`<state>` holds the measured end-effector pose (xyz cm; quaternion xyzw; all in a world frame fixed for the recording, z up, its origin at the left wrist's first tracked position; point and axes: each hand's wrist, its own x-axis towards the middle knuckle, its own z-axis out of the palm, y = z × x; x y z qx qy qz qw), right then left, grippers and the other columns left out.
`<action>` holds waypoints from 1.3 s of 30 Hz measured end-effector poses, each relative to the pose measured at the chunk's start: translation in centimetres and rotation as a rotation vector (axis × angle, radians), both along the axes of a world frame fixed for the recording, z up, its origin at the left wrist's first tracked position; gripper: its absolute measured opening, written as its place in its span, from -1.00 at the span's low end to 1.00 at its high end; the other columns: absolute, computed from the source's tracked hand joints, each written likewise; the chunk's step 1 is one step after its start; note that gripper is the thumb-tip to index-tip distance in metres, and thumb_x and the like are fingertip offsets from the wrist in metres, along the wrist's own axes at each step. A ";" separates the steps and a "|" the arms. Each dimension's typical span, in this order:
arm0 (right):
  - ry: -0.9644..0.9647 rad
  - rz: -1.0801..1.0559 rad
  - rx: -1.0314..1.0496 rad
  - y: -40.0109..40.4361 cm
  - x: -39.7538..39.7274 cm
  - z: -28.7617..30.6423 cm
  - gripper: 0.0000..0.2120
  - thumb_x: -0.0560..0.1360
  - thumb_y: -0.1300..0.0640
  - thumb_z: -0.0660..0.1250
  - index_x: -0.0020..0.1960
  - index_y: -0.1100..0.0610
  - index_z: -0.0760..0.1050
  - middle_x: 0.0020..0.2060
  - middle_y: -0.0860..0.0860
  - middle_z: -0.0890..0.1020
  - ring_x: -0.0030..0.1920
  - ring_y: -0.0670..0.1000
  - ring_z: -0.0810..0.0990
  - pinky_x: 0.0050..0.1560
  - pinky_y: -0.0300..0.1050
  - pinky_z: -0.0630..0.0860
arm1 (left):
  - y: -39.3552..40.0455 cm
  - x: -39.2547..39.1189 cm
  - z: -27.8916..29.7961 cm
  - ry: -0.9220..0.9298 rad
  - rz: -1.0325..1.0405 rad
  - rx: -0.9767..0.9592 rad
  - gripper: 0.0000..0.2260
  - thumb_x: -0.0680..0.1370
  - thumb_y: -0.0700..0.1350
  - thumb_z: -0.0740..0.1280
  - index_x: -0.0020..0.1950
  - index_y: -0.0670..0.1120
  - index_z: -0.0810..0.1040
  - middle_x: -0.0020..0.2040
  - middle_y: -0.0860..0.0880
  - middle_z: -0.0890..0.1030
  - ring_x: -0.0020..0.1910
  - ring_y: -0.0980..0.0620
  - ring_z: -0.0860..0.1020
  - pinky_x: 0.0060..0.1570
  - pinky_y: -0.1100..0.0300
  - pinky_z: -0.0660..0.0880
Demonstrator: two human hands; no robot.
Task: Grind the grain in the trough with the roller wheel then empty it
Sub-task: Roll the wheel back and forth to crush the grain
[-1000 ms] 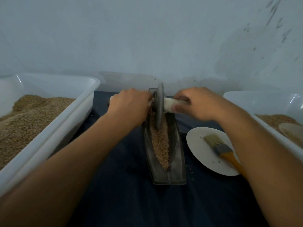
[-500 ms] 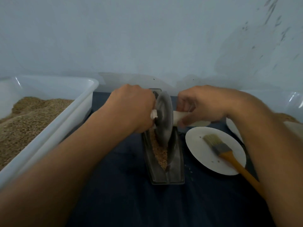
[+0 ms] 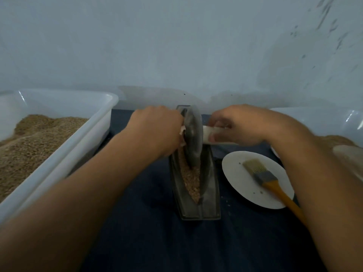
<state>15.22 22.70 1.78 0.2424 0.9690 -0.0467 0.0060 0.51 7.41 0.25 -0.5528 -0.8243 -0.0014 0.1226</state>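
The wheel (image 3: 193, 138) has come back along the trough (image 3: 211, 185) from the far end, where it stood a second ago, and now sits in the middle stretch, tilted a little and biting into the grain (image 3: 191, 180); half a second ago it was about here too, so the stroke looks to be slowing or turning. Both hands hold the pale axle: the left hand (image 3: 157, 130) is wrapped over its stub, fingers curled round it and hiding most of it, and the right hand (image 3: 237, 124) pinches the other stub between thumb and curled fingers, the end of the axle showing next to the wheel. The grain lies as a narrow strip along the trough's groove, from under the wheel down to the near tip, still coarse to my eye, though the picture is soft. So I judge the grinding to be mid-way, with more passes needed before emptying. A brush (image 3: 263, 175) rests on the plate (image 3: 235, 177) just right of the trough, untouched; a bin (image 3: 82, 146) of grain stands at the left and another bin (image 3: 314, 118) at the right
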 end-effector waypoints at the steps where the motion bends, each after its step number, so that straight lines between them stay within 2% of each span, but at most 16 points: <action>1: 0.061 -0.004 0.015 0.5 -0.4 -0.7 -0.75 0.55 -0.19 0.32 0.20 -0.20 0.51 0.09 -0.12 0.61 -0.02 -0.02 0.53 -0.16 -0.10 0.44 | 0.5 -0.5 -0.7 -0.030 0.017 0.043 -0.82 0.58 0.07 0.23 0.11 0.08 0.53 -0.02 -0.03 0.58 -0.13 -0.07 0.49 -0.19 0.05 0.38; 2: 0.136 -0.020 0.033 1.0 -0.9 -1.4 -0.73 0.58 -0.17 0.28 0.25 -0.17 0.52 0.11 -0.06 0.62 0.01 0.02 0.55 -0.14 -0.08 0.44 | 0.9 -1.0 -1.4 -0.059 0.024 0.087 -0.83 0.60 0.04 0.19 0.14 0.09 0.51 0.01 -0.03 0.58 -0.10 -0.09 0.51 -0.16 0.03 0.42; 4: 0.285 -0.069 0.087 1.5 -1.6 -2.7 -0.71 0.62 -0.12 0.22 0.30 -0.14 0.51 0.13 0.03 0.64 0.07 0.12 0.58 -0.01 0.03 0.53 | 1.6 -1.9 -2.7 -0.074 0.006 0.178 -0.75 0.64 0.04 0.13 0.29 0.14 0.44 0.13 -0.07 0.57 0.06 -0.13 0.53 0.04 -0.03 0.46; 6: 0.351 -0.090 0.146 1.7 -2.1 -3.9 -0.71 0.65 -0.10 0.16 0.31 -0.11 0.50 0.10 0.08 0.64 0.06 0.17 0.58 -0.02 0.08 0.54 | 2.0 -2.5 -3.8 -0.017 0.008 0.244 -0.65 0.66 0.11 0.06 0.45 0.17 0.29 0.30 -0.12 0.49 0.24 -0.17 0.46 0.27 -0.05 0.32; 8: 0.359 -0.073 0.143 1.8 -2.2 -4.2 -0.71 0.66 -0.09 0.15 0.29 -0.08 0.51 0.08 0.09 0.64 0.05 0.18 0.58 -0.04 0.08 0.54 | 2.1 -2.8 -4.1 0.052 0.022 0.246 -0.63 0.66 0.13 0.04 0.48 0.20 0.22 0.31 -0.11 0.49 0.27 -0.17 0.43 0.33 -0.07 0.24; 12: 0.266 -0.024 0.007 2.0 -1.3 -2.8 -0.72 0.62 -0.11 0.24 0.30 -0.11 0.52 0.12 0.01 0.65 0.07 0.10 0.58 0.03 0.05 0.53 | 1.5 -2.4 -2.7 0.014 0.021 0.137 -0.65 0.63 0.11 0.12 0.42 0.21 0.23 0.16 -0.05 0.53 0.14 -0.13 0.50 0.10 -0.04 0.39; 15: 0.070 -0.008 -0.003 1.1 -0.4 -0.9 -0.67 0.48 -0.13 0.42 0.23 -0.20 0.53 0.03 -0.18 0.60 0.02 -0.04 0.53 -0.11 -0.10 0.42 | 0.2 -1.0 -0.8 -0.016 0.030 0.026 -0.69 0.58 0.11 0.22 0.31 0.18 0.32 0.08 -0.01 0.56 0.05 -0.11 0.53 -0.14 0.04 0.37; 18: -0.050 0.009 -0.009 -0.7 0.7 1.3 -0.71 0.32 -0.19 0.55 -0.02 -0.26 0.53 -0.16 -0.27 0.56 -0.11 -0.15 0.55 -0.25 -0.16 0.41 | -1.3 0.7 1.0 0.009 0.022 -0.088 -0.73 0.52 0.15 0.30 0.19 0.16 0.40 0.01 0.02 0.56 -0.04 -0.07 0.51 -0.13 0.05 0.43; 21: -0.131 0.036 -0.094 -2.5 1.7 2.8 -0.64 0.20 -0.23 0.61 -0.12 -0.27 0.50 -0.20 -0.31 0.57 -0.24 -0.19 0.57 -0.40 -0.24 0.43 | -2.8 2.0 2.6 0.021 0.010 -0.154 -0.73 0.41 0.20 0.40 0.02 0.13 0.48 -0.12 0.09 0.53 -0.13 -0.01 0.50 -0.12 0.09 0.45; 25: -0.162 0.075 -0.151 -3.4 2.0 3.3 -0.58 0.15 -0.23 0.63 -0.12 -0.29 0.49 -0.19 -0.34 0.56 -0.23 -0.17 0.58 -0.26 -0.12 0.49 | -3.7 2.4 3.6 0.040 0.014 -0.200 -0.61 0.29 0.30 0.46 -0.03 0.16 0.47 -0.15 0.11 0.53 -0.10 0.01 0.53 -0.15 0.10 0.43; 28: -0.144 0.048 -0.187 -2.6 1.7 2.6 -0.63 0.20 -0.27 0.59 -0.08 -0.33 0.50 -0.19 -0.27 0.61 -0.16 -0.14 0.61 -0.18 -0.05 0.58 | -3.0 1.4 3.1 -0.018 0.023 -0.226 -0.62 0.34 0.32 0.43 0.03 0.19 0.48 -0.10 0.12 0.52 -0.07 0.01 0.51 -0.11 0.07 0.45; 30: -0.086 0.019 -0.142 -1.3 1.1 1.6 -0.68 0.31 -0.28 0.51 0.01 -0.32 0.52 -0.09 -0.26 0.63 -0.08 -0.12 0.61 -0.08 0.01 0.60 | -2.0 0.7 2.1 -0.007 0.024 -0.190 -0.65 0.42 0.30 0.37 0.11 0.18 0.50 -0.06 0.09 0.54 -0.04 -0.01 0.52 -0.05 0.04 0.49; 33: 0.066 -0.016 -0.018 0.8 -0.3 -0.7 -0.70 0.49 -0.21 0.38 0.20 -0.26 0.52 0.10 -0.14 0.62 0.02 -0.03 0.56 -0.06 -0.06 0.49 | -0.2 -0.4 0.0 0.010 0.076 -0.018 -0.73 0.54 0.16 0.29 0.20 0.14 0.50 0.00 -0.01 0.56 -0.01 -0.09 0.54 -0.18 0.05 0.39; 35: 0.206 -0.054 0.053 1.6 -1.1 -2.3 -0.65 0.55 -0.15 0.34 0.32 -0.19 0.48 0.16 -0.03 0.62 0.09 0.07 0.56 -0.03 -0.03 0.50 | 1.0 -0.9 -1.7 0.037 0.087 0.126 -0.78 0.59 0.03 0.25 0.23 0.09 0.47 0.02 -0.04 0.57 0.00 -0.12 0.55 -0.17 0.04 0.37; 39: 0.326 -0.055 0.246 1.7 -1.9 -4.3 -0.69 0.59 -0.12 0.27 0.31 -0.15 0.45 0.09 0.04 0.61 0.07 0.16 0.58 -0.04 0.09 0.56 | 1.9 -2.0 -3.7 0.112 0.038 0.284 -0.70 0.63 -0.04 0.24 0.36 0.06 0.37 0.10 -0.01 0.58 0.04 -0.09 0.56 -0.05 0.06 0.41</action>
